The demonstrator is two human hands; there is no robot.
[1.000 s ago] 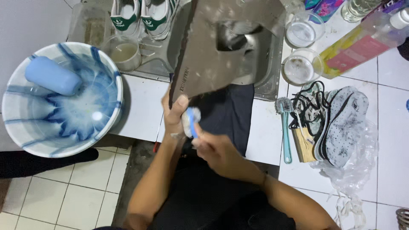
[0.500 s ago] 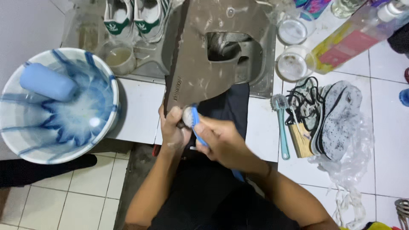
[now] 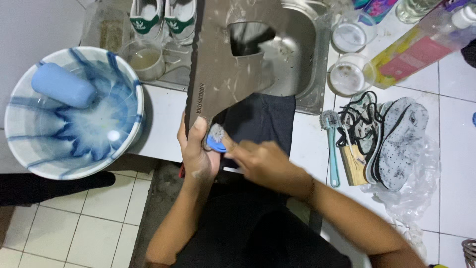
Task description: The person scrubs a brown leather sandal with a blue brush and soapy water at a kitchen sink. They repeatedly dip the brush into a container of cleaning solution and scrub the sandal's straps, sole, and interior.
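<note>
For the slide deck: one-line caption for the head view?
Left hand steadies a grey-brown shoe over the steel sink while the right hand scrubs it with a blue brush.

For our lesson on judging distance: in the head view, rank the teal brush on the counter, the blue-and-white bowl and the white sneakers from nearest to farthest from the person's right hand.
From the right hand:
1. Teal brush, to its right on the counter.
2. Blue-and-white bowl, far left.
3. White sneakers, top, beyond the sink; close to the bowl's rank.

— Where can we pass? The grey shoe (image 3: 223,64) covers most of the sink (image 3: 302,59).

— On our left, the blue-and-white bowl (image 3: 74,111) blocks the counter. On the right, brush (image 3: 331,144), laces (image 3: 359,119) and insoles (image 3: 401,139) crowd it; bare tile lies between bowl and shoe.
</note>
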